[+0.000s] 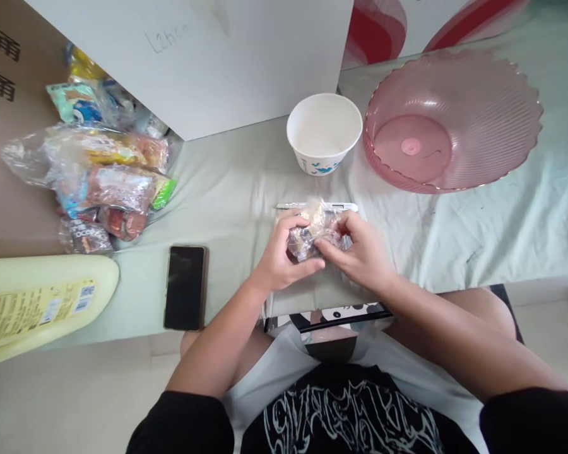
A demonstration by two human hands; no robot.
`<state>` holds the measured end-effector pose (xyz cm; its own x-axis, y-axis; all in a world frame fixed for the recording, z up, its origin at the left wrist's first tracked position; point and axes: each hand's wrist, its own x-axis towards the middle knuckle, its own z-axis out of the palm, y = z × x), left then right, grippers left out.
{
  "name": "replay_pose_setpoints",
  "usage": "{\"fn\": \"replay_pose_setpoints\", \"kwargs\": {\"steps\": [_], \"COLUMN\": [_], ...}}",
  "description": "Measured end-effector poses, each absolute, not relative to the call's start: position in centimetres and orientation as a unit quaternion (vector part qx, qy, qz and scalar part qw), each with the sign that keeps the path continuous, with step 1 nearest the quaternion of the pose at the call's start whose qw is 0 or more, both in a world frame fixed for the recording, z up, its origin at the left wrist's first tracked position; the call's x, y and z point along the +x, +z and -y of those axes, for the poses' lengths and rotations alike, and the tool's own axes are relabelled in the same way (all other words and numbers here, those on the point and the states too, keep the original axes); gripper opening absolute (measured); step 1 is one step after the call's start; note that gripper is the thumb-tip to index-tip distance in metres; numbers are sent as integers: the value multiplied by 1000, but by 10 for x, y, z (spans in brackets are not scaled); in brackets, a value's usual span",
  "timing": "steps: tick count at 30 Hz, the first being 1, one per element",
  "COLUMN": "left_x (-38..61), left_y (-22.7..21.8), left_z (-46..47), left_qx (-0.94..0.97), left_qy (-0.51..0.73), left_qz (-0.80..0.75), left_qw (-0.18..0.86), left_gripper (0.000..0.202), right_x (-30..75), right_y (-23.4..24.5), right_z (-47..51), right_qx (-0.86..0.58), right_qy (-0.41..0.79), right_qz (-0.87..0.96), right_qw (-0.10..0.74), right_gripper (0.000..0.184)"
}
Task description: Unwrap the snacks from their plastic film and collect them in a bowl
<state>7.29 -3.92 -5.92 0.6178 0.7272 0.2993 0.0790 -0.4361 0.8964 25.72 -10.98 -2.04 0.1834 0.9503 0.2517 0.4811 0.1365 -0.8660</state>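
My left hand (281, 255) and my right hand (360, 252) are both closed on a small clear-wrapped snack packet (315, 233) held just above the pale green cloth (231, 189). The thumbs and fingertips pinch the crinkled wrapper from both sides. The contents look pale and dark, but I cannot make them out. Under the packet lies a flat white-edged thing (345, 207), mostly hidden by my hands.
A white paper bowl (324, 129) stands behind my hands, with a pink ribbed plastic bowl (452, 120) to its right. A black phone (185, 287) lies to the left. Several wrapped snacks (104, 176) are piled at far left. A yellow bottle (38, 309) lies front left, a white box (208, 57) behind.
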Motion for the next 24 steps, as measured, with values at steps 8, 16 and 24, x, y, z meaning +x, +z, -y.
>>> {"fn": "replay_pose_setpoints", "kwargs": {"steps": [8, 16, 24], "left_x": [60, 49, 55], "left_y": [-59, -63, -62], "left_z": [15, 5, 8], "left_qx": [682, 611, 577], "left_qy": [438, 507, 520], "left_qz": [-377, -415, -436], "left_qw": [448, 444, 455], "left_gripper": [30, 48, 65], "right_x": [284, 289, 277], "right_y": [-35, -46, -35], "right_z": [91, 90, 106], "right_qx": [-681, -721, -631], "right_qy": [48, 75, 198], "right_qz": [677, 649, 634], "right_qw": [276, 231, 401], "right_gripper": [24, 15, 22]}}
